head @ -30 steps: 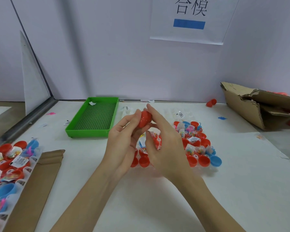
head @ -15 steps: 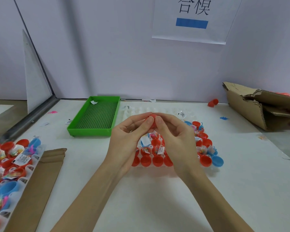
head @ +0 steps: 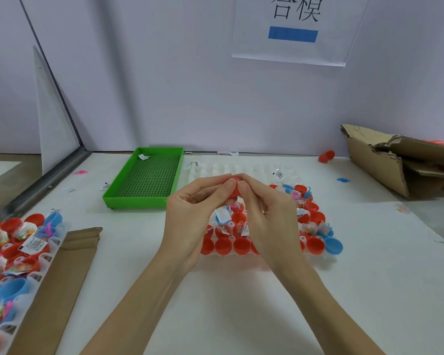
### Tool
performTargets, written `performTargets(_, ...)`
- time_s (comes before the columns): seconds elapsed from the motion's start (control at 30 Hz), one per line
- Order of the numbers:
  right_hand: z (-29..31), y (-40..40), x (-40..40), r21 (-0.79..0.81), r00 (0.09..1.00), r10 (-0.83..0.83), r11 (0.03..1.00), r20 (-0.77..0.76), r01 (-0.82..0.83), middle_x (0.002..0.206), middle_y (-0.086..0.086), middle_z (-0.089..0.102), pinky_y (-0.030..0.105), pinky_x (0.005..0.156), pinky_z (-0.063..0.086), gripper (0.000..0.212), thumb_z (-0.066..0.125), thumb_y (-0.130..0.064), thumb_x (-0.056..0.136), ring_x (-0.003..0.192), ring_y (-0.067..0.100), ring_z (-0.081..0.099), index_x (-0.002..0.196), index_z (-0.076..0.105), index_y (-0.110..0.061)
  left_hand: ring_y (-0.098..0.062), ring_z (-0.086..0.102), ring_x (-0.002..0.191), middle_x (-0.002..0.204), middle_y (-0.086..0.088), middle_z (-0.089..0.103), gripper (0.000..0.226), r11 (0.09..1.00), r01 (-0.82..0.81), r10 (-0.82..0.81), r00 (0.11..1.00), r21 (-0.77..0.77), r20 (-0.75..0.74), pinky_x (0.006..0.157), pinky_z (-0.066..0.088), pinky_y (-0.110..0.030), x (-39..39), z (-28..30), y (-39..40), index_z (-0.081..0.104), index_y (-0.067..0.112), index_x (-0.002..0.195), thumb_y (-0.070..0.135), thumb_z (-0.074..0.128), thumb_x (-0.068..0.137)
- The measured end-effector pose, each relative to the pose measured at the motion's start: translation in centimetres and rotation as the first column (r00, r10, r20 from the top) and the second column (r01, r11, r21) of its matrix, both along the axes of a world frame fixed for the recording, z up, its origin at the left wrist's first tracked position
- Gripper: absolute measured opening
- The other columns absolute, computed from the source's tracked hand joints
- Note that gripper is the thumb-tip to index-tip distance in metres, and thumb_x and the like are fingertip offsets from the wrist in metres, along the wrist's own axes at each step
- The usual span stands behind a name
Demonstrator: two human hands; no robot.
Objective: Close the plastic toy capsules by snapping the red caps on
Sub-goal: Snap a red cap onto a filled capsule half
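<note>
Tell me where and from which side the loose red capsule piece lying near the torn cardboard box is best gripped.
Probably across its rounded sides, coming from above: the red capsule piece lies alone on the white table, left of the cardboard box, with open space around it. Its exact pose is too small to tell.

There are two hands (head: 190, 221) (head: 269, 221), one green tray (head: 149, 202), two cardboard pieces (head: 59, 283) (head: 395, 162), and one paper sign (head: 292, 29).
</note>
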State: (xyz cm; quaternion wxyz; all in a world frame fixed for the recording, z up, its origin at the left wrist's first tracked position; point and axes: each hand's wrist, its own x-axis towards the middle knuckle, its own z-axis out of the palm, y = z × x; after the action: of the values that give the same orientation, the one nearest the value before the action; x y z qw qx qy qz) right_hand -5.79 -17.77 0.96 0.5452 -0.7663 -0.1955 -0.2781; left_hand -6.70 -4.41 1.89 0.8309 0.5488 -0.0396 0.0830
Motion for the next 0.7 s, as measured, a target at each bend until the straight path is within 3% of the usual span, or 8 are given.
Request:
performTargets(0.1,-0.2,0.0,-0.1,-0.074,0.998,-0.043,0.996,0.040,0.046,0.085,-0.019,0.071,0.005,0.075,0.048,0.024,0.054,-0.018,0.105,0.088,-0.003,0.066,0.118,0.074,-0.016,-0.019,0.078,0.087,0.097,-0.013,0.081,0.027,0.999,-0.024,0.023,1.000,0.031,0.005,0.074,0.060,-0.022,0.1,-0.2,0.0,0.084,0.016,0.100,0.028,0.087,0.076)
performTargets(0.17,-0.3,0.0,-0.1,-0.116,0.993,-0.072,0.990,0.090,0.083,0.079,-0.006,0.070,0.013,0.065,0.050,0.022,0.053,-0.015,0.105,0.076,0.006,0.063,0.113,0.073,-0.014,-0.020,0.078,0.085,0.096,-0.013,0.080,0.024,0.999,-0.037,0.037,0.999,0.033,-0.004,0.072,0.060,-0.022,0.2,-0.3,0.0,0.084,0.015,0.098,0.027,0.087,0.078)
performTargets(0.23,-0.4,0.1,-0.2,-0.221,0.999,-0.024,0.975,0.041,0.033,0.079,-0.003,0.068,0.022,0.064,0.050,0.020,0.050,-0.014,0.103,0.071,0.011,0.061,0.115,0.066,-0.015,-0.019,0.077,0.082,0.096,-0.014,0.080,0.025,0.999,-0.037,0.036,0.998,-0.023,-0.046,0.066,0.059,-0.024,0.2,-0.4,-0.1,0.083,0.014,0.096,0.029,0.087,0.077)
performTargets(0.33,-0.9,0.8,-0.5,-0.392,0.998,-0.001,0.920,-0.064,-0.025,0.104,-0.003,0.065,0.033,0.083,0.053,0.038,0.052,-0.019,0.093,0.093,0.013,0.059,0.131,0.050,-0.021,-0.019,0.076,0.086,0.100,-0.014,0.079,0.026,0.994,-0.054,0.043,0.993,-0.098,-0.113,0.067,0.059,-0.025,0.6,-0.8,0.0,0.083,0.011,0.098,0.028,0.085,0.078)
performTargets(0.4,-1.1,1.1,-0.5,-0.429,0.998,-0.063,0.902,-0.012,0.052,0.127,-0.002,0.061,0.021,0.099,0.043,0.056,0.058,-0.025,0.093,0.114,0.015,0.054,0.146,0.043,-0.016,-0.021,0.077,0.090,0.103,-0.015,0.079,0.026,0.990,-0.046,0.029,0.990,-0.131,-0.136,0.072,0.061,-0.025,0.7,-0.9,0.1,0.082,0.007,0.103,0.024,0.082,0.083)
performTargets(0.47,-1.3,1.3,-0.4,-0.419,0.995,-0.103,0.903,0.008,0.097,0.140,0.004,0.058,0.013,0.102,0.030,0.065,0.064,-0.028,0.094,0.123,0.017,0.051,0.151,0.040,-0.008,-0.021,0.078,0.094,0.104,-0.015,0.079,0.029,0.992,-0.010,-0.012,0.986,-0.129,-0.165,0.067,0.060,-0.030,0.7,-0.9,0.0,0.082,0.008,0.104,0.027,0.081,0.082)
performTargets(0.57,-1.3,1.4,-0.2,-0.381,0.978,-0.194,0.901,0.076,0.209,0.127,0.006,0.066,0.007,0.097,0.026,0.058,0.074,-0.021,0.090,0.114,0.017,0.056,0.141,0.052,-0.005,-0.017,0.077,0.087,0.102,-0.017,0.079,0.024,0.990,0.064,-0.086,0.981,-0.128,-0.176,0.061,0.057,-0.026,0.6,-0.7,-0.2,0.082,0.008,0.106,0.021,0.078,0.086)
performTargets(0.7,-1.0,1.3,-0.2,-0.313,0.952,-0.272,0.900,0.143,0.304,0.106,0.006,0.073,0.014,0.088,0.042,0.040,0.078,-0.013,0.087,0.096,0.017,0.065,0.123,0.064,-0.004,-0.018,0.075,0.085,0.101,-0.020,0.078,0.029,0.988,0.103,-0.115,0.987,-0.112,-0.109,0.069,0.058,-0.022,0.5,-0.6,-0.4,0.080,0.002,0.108,0.015,0.079,0.081)
